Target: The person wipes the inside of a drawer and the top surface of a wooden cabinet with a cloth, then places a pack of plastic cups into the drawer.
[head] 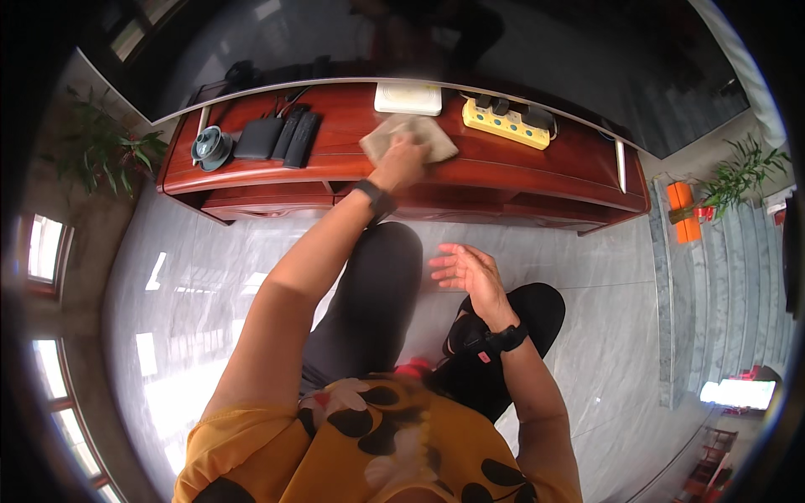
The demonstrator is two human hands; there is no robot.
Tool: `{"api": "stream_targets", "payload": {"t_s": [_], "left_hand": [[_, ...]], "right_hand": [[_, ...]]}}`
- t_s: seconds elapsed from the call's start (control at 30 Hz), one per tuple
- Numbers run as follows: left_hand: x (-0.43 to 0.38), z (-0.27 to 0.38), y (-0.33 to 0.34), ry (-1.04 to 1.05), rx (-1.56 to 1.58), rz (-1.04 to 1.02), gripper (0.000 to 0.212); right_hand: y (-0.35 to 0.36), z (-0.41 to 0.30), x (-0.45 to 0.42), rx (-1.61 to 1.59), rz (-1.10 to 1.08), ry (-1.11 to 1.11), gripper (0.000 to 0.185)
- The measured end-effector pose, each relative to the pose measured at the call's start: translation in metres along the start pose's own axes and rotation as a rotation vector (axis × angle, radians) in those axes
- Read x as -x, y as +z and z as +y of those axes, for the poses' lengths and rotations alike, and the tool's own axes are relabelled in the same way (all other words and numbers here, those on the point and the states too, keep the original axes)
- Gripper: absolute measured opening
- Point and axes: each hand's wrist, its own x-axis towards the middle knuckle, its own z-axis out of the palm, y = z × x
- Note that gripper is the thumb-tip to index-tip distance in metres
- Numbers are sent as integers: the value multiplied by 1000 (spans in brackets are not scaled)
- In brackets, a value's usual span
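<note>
My left hand (405, 162) is on a folded beige cloth (433, 137), its fingers bent over the cloth and slightly blurred. The cloth lies on the top of a reddish-brown wooden TV cabinet (343, 135), just in front of a white flat box (407, 99). My right hand (465, 271) is held over the floor near my knees, fingers apart, with nothing in it. To the right of the cloth sits a yellow power strip (506, 124) with black plugs in it. Left of the cloth lie two black remote controls (294, 137) beside a black flat box (259, 138).
A lidded grey-green teacup (212, 149) stands near the cabinet's left end. A large dark television (566, 56) spans the cabinet's back. Potted plants (732, 179) flank it, with an orange box (683, 212) at the right. Grey steps (723, 302) descend or rise at the right.
</note>
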Motion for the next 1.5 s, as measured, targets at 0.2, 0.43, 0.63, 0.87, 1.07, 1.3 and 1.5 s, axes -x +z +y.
{"api": "stream_targets", "payload": {"t_s": [0.2, 0.43, 0.63, 0.87, 1.07, 1.3, 1.5], "left_hand": [[-56, 85, -39, 172, 264, -438, 64], [-23, 83, -78, -66, 960, -650, 42], [58, -19, -103, -262, 1061, -64, 41], [198, -65, -83, -533, 547, -51, 53], [262, -51, -76, -753, 456, 170, 41], [254, -71, -119, -763, 164, 313, 33], [233, -96, -141, -772, 229, 301, 32]], "right_hand": [[-25, 15, -3, -134, 174, -16, 49], [-37, 19, -2, -133, 279, -43, 51], [-19, -27, 18, -50, 269, -160, 51], [0, -114, 11, 196, 53, -391, 48], [14, -116, -56, 203, -53, -368, 49], [29, -49, -115, 851, 203, -451, 40], [77, -44, -122, 841, 12, -581, 42]]}}
